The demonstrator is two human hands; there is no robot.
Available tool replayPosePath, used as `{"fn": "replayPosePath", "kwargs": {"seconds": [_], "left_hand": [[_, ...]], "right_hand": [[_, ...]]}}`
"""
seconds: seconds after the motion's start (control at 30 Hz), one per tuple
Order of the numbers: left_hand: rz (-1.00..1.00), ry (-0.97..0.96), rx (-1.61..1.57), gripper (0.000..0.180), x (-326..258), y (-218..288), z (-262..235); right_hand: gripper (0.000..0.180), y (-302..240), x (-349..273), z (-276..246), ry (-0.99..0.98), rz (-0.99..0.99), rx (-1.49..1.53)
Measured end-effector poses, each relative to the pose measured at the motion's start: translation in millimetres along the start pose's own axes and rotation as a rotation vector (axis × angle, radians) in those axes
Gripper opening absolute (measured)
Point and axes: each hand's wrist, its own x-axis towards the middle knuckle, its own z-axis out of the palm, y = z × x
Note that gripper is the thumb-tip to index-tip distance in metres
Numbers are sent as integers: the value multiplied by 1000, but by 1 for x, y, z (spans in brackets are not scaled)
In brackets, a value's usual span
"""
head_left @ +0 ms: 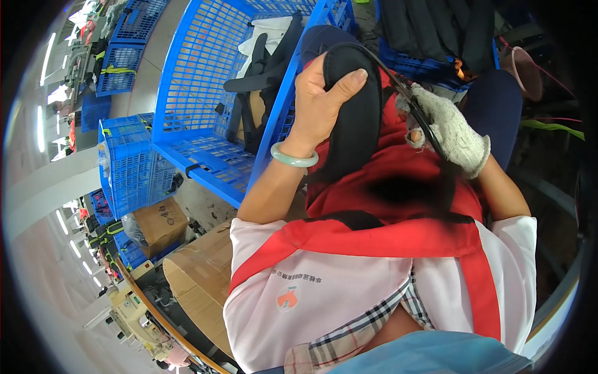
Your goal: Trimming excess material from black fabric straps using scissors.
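My bare left hand (314,103), with a pale green bangle at the wrist, is closed on a black padded strap (354,134). The thumb presses on the strap's face near its rounded upper end, and the rest hangs down over my red apron (374,177). In a whitish knit glove, my right hand (451,128) is closed around dark metal scissors (406,93). One bare fingertip shows out of the glove. The scissors' blades point up and left along the strap's right edge; whether they touch it I cannot tell.
At my left stands a large blue plastic crate (187,93) holding black straps (265,78). More black padded pieces (436,28) lie in a blue crate ahead. Further left are stacked blue crates (131,165) and a cardboard box (159,224). A pinkish basket (523,71) sits at right.
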Motion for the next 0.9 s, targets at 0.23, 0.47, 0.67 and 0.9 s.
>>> {"fn": "replayPosePath", "kwargs": {"seconds": [0.23, 0.47, 0.67, 0.9], "left_hand": [[-10, -105, 126, 20, -3, -10, 3], [-32, -175, 161, 22, -4, -12, 11], [-82, -197, 115, 22, -6, -13, 14], [-100, -305, 187, 24, -8, -14, 21]], "right_hand": [[44, 7, -8, -18, 70, -230, -369], [53, 1, -22, -34, 11, -155, -618], [59, 5, -26, -36, 2, -102, -470], [69, -6, -32, -56, -59, -124, -687]]}}
